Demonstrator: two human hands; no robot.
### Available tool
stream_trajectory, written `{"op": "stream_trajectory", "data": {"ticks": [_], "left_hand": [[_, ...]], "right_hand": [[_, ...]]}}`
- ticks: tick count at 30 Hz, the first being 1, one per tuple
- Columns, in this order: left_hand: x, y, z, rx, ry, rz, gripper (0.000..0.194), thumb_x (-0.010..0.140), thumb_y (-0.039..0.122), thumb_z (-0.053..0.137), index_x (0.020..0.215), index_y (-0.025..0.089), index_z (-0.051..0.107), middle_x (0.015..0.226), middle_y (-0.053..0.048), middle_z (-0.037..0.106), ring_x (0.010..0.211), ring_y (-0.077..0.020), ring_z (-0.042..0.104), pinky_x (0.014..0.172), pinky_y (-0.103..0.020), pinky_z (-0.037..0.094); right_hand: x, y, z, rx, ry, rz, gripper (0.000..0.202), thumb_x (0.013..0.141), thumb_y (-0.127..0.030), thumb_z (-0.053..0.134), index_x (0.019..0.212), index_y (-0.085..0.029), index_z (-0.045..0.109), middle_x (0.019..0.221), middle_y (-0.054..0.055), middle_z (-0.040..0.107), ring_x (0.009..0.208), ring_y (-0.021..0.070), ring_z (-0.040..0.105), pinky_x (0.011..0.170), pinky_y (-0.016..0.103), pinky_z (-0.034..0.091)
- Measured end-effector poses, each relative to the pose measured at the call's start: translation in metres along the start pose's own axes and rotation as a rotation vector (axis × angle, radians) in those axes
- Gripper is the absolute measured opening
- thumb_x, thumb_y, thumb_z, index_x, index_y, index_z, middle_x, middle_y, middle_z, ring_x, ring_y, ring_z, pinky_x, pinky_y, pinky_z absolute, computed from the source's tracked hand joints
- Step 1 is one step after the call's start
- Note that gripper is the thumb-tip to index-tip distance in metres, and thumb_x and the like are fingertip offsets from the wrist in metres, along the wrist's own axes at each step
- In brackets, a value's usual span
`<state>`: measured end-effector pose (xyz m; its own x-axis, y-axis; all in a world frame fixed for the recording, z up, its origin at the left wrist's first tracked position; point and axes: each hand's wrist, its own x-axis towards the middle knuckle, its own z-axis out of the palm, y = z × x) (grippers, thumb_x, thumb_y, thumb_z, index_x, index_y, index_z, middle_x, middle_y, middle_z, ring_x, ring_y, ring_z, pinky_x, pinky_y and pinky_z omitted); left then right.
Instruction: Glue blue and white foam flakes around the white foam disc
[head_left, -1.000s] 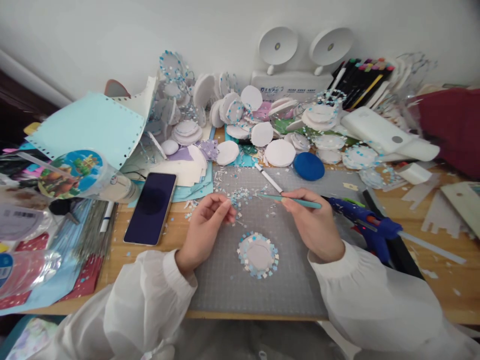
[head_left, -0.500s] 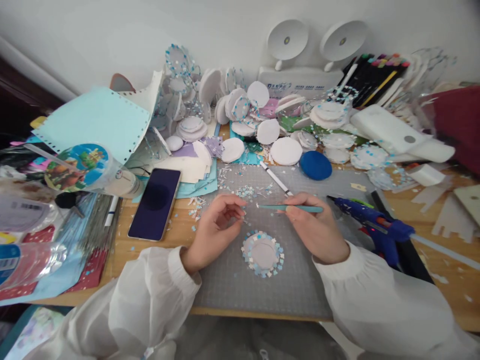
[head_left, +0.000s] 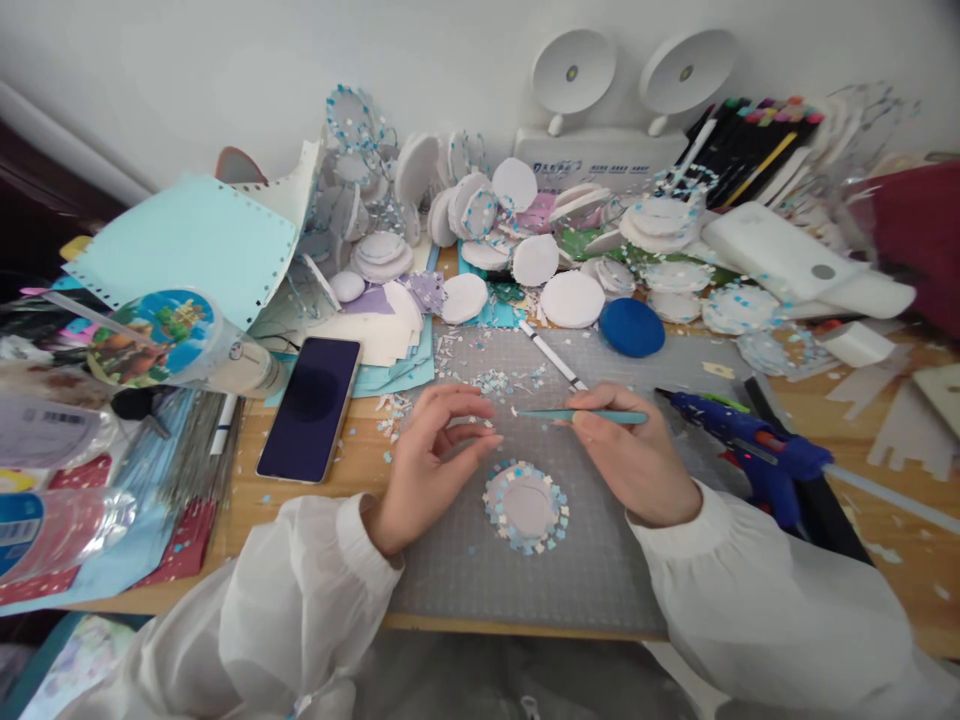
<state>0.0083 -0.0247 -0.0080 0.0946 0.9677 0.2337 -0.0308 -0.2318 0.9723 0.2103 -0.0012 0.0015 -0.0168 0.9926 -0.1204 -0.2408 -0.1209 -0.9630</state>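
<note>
My right hand grips teal tweezers, whose tips point left and have a tiny white piece between them. Left of the tips, my left hand hovers over the grey cutting mat with fingers curved and apart, nothing seen between them. A round white disc edged with small blue and white pieces lies flat on the mat, between and below my hands. Loose blue and white bits are scattered beyond my left hand. A white pen lies behind the tweezers.
A blue glue gun lies at the right. Beside the mat on the left are a phone and a plastic cup. Many white discs and a blue lid crowd the back, before a white lamp unit.
The fingers of my left hand have spread wider, thumb stretched to the right. My right hand and the tweezers have barely moved.
</note>
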Motion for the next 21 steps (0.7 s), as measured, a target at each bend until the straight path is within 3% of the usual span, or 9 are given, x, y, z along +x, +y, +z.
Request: {"op": "stream_trajectory", "data": {"ticks": [4,8,10,13,15,17,21], "left_hand": [[0.0007,-0.002,-0.0017,-0.018,0.018,-0.011,0.021,0.082,0.012,0.063,0.102,0.02,0.063,0.119,-0.009,0.05,0.113,-0.0213,0.056,0.095,-0.038,0.053],[0.0014,-0.0015,-0.0036,0.132,-0.023,0.068,0.032,0.083,0.007,0.061,0.11,0.023,0.062,0.131,-0.009,0.05,0.13,-0.0237,0.044,0.115,-0.046,0.032],[0.0011,-0.0014,-0.0031,0.096,-0.025,0.054,0.034,0.084,0.008,0.06,0.114,0.023,0.061,0.134,-0.01,0.048,0.129,-0.0236,0.045,0.111,-0.044,0.038],[0.0005,-0.0017,-0.0016,-0.023,0.015,-0.001,0.029,0.085,0.013,0.061,0.112,0.023,0.061,0.133,-0.01,0.048,0.112,-0.0213,0.061,0.095,-0.037,0.054],[0.0008,-0.001,-0.0016,0.0,0.037,-0.025,0.019,0.085,0.019,0.061,0.104,0.021,0.065,0.124,-0.01,0.054,0.1,-0.0197,0.065,0.081,-0.033,0.059],[0.0016,0.0011,-0.0027,0.093,0.042,-0.013,0.015,0.086,0.023,0.06,0.098,0.02,0.068,0.116,-0.01,0.059,0.102,-0.0212,0.062,0.075,-0.03,0.058],[0.0029,0.0071,-0.0055,0.228,-0.009,0.071,0.019,0.084,0.022,0.063,0.103,0.021,0.068,0.114,-0.01,0.059,0.112,-0.0225,0.055,0.097,-0.039,0.047]], "right_hand": [[0.0004,0.0002,-0.0005,0.025,-0.015,0.011,0.018,0.061,-0.032,0.082,0.07,-0.025,0.069,0.068,-0.003,0.066,0.067,0.013,0.062,0.066,0.028,0.049],[0.0003,-0.0003,-0.0004,0.022,-0.026,0.01,0.018,0.061,-0.032,0.081,0.071,-0.025,0.068,0.068,-0.003,0.067,0.068,0.0139,0.063,0.066,0.03,0.049],[0.0005,-0.0005,-0.0002,0.01,-0.013,0.012,0.019,0.06,-0.032,0.082,0.07,-0.025,0.068,0.068,-0.003,0.066,0.065,0.0133,0.062,0.064,0.029,0.048],[0.0008,0.0001,-0.0003,0.012,-0.005,0.024,0.019,0.059,-0.033,0.083,0.069,-0.024,0.068,0.068,-0.003,0.066,0.063,0.0123,0.061,0.063,0.028,0.048],[0.0007,0.001,-0.0007,0.008,-0.012,0.022,0.02,0.059,-0.033,0.083,0.069,-0.024,0.069,0.068,-0.003,0.066,0.063,0.0121,0.061,0.063,0.028,0.048],[0.0002,0.0022,-0.0014,-0.011,-0.024,0.019,0.02,0.06,-0.033,0.083,0.071,-0.024,0.069,0.071,-0.002,0.068,0.064,0.012,0.061,0.063,0.027,0.048],[-0.0015,0.0046,-0.0034,-0.054,-0.094,0.044,0.018,0.063,-0.033,0.082,0.073,-0.024,0.07,0.076,-0.001,0.07,0.069,0.0128,0.064,0.065,0.026,0.05]]}}
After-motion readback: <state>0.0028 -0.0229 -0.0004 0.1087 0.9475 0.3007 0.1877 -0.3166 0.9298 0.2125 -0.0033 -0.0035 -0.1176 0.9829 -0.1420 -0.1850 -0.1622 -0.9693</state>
